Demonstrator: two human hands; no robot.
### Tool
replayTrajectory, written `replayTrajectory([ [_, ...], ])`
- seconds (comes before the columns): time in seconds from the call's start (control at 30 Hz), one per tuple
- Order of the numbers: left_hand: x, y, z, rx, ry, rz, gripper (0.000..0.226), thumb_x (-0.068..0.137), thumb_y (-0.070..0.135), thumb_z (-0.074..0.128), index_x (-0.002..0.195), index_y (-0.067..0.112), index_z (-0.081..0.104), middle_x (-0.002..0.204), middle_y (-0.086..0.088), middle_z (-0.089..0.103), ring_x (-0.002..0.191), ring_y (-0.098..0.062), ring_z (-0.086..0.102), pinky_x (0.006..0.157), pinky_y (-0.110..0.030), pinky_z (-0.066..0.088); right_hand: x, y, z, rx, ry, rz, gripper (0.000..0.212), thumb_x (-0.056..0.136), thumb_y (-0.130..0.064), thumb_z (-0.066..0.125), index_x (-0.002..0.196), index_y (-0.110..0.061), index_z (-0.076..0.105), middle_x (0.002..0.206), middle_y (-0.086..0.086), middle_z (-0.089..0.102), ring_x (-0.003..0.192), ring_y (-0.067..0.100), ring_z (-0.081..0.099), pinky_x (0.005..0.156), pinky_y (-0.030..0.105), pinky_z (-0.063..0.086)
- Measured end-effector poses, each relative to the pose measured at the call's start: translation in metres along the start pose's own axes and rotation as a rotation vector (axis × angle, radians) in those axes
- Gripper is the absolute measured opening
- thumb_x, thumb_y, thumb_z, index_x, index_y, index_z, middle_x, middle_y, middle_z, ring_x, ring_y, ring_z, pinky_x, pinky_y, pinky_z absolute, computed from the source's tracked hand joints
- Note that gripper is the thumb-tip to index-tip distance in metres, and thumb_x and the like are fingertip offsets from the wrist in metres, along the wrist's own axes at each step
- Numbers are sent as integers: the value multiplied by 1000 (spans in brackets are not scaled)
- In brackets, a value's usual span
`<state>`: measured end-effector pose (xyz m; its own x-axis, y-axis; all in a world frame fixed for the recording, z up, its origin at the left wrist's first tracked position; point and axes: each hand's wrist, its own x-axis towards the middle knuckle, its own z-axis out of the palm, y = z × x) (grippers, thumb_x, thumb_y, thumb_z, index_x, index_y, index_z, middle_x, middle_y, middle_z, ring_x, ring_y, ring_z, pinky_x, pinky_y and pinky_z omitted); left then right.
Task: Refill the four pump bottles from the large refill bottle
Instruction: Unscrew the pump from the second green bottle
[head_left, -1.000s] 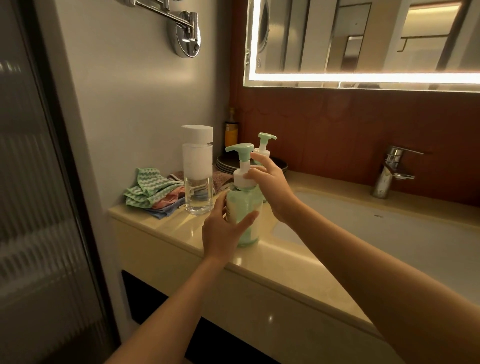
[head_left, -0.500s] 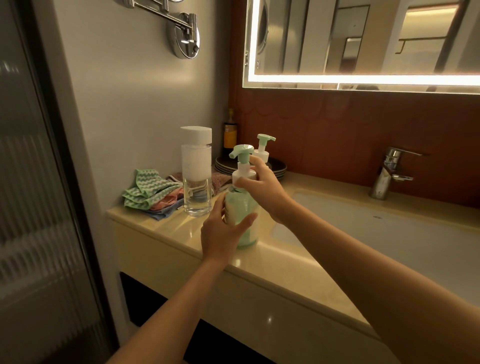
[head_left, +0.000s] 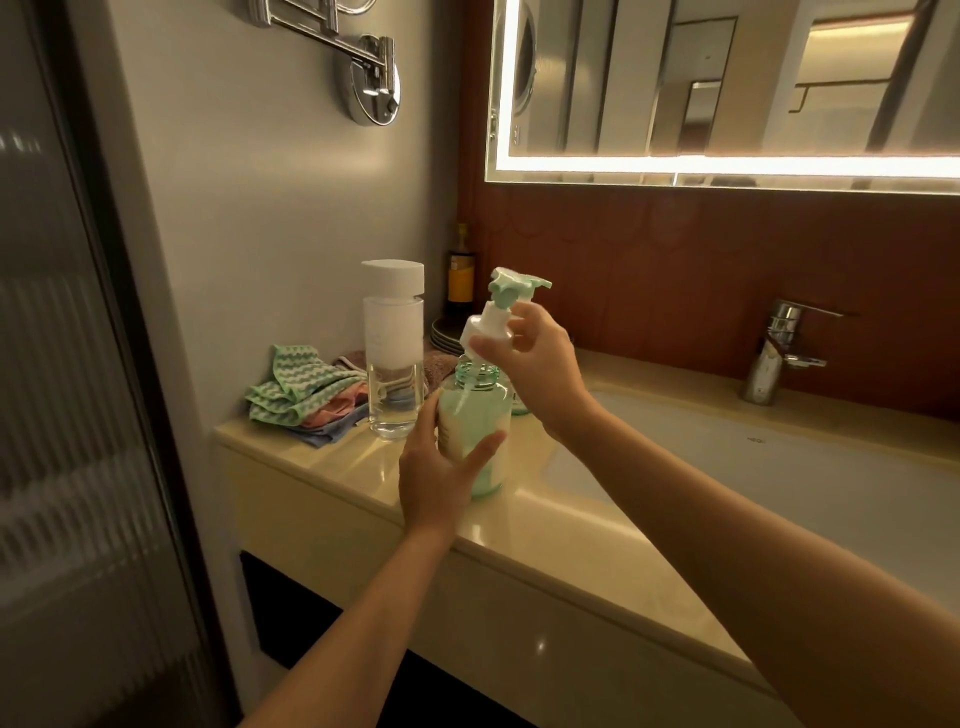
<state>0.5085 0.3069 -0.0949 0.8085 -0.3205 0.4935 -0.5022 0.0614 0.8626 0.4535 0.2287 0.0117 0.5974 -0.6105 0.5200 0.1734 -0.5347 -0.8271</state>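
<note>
Green and see-through, the green pump bottle (head_left: 475, 436) stands on the desk (head_left: 571, 530), near the front edge and just left of the sink (head_left: 779, 478). From the head view, the left hand (head_left: 441, 478) wraps round the bottle's belly, thumb on one side and fingers on the other. I think this is to stop it from tipping or turning. The right hand (head_left: 540, 364) pinches the white collar of the pump top (head_left: 498, 312) and holds it tilted just above the open neck, so the hole is free for pouring in new soap. Both hands are closed on something, and they are close to each other. A tall clear bottle (head_left: 393, 353) with a white cap stands just to the left, within easy reach; it may be the refill bottle. Folded cloths (head_left: 301, 395) lie behind it. I think this bottle is being opened, and filling comes next.
</note>
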Motion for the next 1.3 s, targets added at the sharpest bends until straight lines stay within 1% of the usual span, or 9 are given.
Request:
replayTrajectory([
  [0.13,3,-5,1,-21,84,-24,90,62,59,66,139,21,38,132,-2,51,120,-18,48,100,-39,42,9,-15,-8,34,111,-78,44,79,-22,71,118,-11,53,104,6,64,91,17,63,77,26,52],
  [0.3,7,-6,3,-4,154,-47,91,74,40,71,146,19,20,147,-5,33,134,-16,30,101,-20,24,20,-29,-34,129,306,-114,38,81,-26,68,113,-18,50,97,-4,62,86,8,62,74,19,51],
  [0.4,9,-9,3,-9,203,-26,98,70,45,70,147,19,15,149,-8,30,137,-20,27,110,-33,27,27,-21,-51,68,405,-28,48,82,-33,67,122,-13,49,101,-2,60,91,10,61,80,24,52],
  [0.5,10,-8,5,55,252,-67,99,68,47,71,147,19,18,149,-10,26,137,-23,21,105,-41,30,29,6,-56,-179,259,146,48,77,-39,71,112,-10,57,100,5,64,87,17,63,81,37,55],
  [0.67,10,-7,5,61,285,-61,96,66,46,73,144,18,24,141,-13,30,130,-24,26,96,-35,33,16,48,-29,-446,-131,362,39,75,-41,72,88,-4,65,88,9,69,73,18,63,71,35,55],
  [0.87,12,-9,6,81,296,-63,90,67,46,74,140,15,30,133,-14,37,120,-28,40,93,-39,41,13,83,7,-496,-133,414,49,74,-45,72,103,-7,60,99,7,64,89,23,63,78,40,56],
  [1.03,13,-9,6,66,282,-65,82,72,39,75,138,16,32,133,-9,36,116,-23,46,83,-28,41,13,92,17,-521,-145,404,43,76,-47,69,95,-10,57,94,7,64,86,22,63,76,40,57],
  [1.17,13,-8,5,80,290,-60,79,73,31,76,137,15,33,131,-8,38,111,-20,47,81,-26,40,19,96,16,-551,-143,389,52,83,-50,59,107,-4,60,108,9,64,94,26,62,78,41,56],
  [1.3,14,-9,5,110,288,-59,74,75,22,75,137,12,34,130,-10,39,108,-22,49,80,-27,42,28,93,6,-527,40,310,47,90,-44,52,118,-6,51,120,9,58,108,26,56,83,36,50],
])
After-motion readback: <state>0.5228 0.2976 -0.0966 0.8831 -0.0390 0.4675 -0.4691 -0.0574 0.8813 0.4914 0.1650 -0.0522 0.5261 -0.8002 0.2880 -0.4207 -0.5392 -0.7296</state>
